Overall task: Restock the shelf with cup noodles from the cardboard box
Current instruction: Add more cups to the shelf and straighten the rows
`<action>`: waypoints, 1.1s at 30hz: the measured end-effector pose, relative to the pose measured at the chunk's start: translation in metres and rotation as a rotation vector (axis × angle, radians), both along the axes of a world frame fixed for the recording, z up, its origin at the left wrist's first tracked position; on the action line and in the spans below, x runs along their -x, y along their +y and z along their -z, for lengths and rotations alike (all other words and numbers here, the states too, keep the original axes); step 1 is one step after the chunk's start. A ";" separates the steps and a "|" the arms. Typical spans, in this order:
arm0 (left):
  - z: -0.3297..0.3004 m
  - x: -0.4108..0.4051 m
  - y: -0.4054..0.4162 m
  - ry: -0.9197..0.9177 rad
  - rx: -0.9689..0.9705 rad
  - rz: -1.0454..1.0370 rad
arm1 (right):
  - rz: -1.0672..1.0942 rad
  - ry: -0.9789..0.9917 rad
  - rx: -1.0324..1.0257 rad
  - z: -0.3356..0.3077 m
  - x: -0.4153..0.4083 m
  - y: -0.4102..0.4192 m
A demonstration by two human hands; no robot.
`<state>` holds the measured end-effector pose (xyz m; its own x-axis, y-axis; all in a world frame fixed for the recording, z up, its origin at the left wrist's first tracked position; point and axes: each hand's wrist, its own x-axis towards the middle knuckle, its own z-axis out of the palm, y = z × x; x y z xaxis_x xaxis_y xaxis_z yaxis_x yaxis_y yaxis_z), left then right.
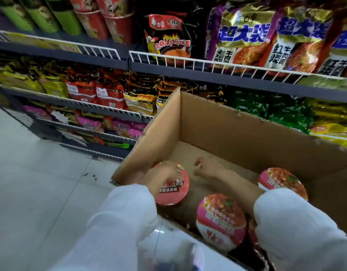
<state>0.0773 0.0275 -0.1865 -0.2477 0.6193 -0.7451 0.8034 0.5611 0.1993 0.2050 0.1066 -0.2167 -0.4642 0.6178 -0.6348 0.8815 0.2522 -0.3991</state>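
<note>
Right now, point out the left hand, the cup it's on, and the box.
left hand (159, 178), head view, back of the hand
cup (173, 192), head view, pink lid
box (237, 132), head view, inner far wall

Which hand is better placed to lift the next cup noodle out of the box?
Left. The left hand already rests on a cup noodle in the cardboard box; the right hand hangs loosely curled over bare box floor, holding nothing.
</note>
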 end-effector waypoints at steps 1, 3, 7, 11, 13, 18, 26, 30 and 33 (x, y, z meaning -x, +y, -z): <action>0.003 -0.002 0.000 0.018 0.006 0.043 | -0.036 -0.044 0.029 0.009 -0.006 0.000; 0.009 -0.005 0.001 0.044 0.023 0.114 | -0.122 -0.117 0.091 0.028 -0.020 0.003; 0.027 -0.016 0.009 0.062 0.212 0.197 | -0.275 -0.200 0.281 0.056 -0.042 0.010; 0.038 -0.031 0.016 0.066 0.196 0.222 | -0.345 -0.133 0.343 0.066 -0.054 0.009; 0.039 -0.031 0.016 0.070 0.108 0.205 | -0.332 -0.044 0.333 0.067 -0.057 0.011; 0.041 -0.013 0.015 -0.011 -0.026 0.024 | -0.092 0.123 0.321 0.058 -0.074 0.025; 0.021 -0.004 0.025 -0.235 -0.237 -0.415 | 0.150 0.269 0.337 -0.002 -0.076 0.059; -0.003 0.000 0.022 -0.660 -0.061 -0.611 | 0.264 0.359 0.396 -0.031 -0.071 0.064; -0.013 0.007 0.017 -0.722 -0.090 -0.632 | 0.392 0.457 0.404 -0.037 -0.060 0.058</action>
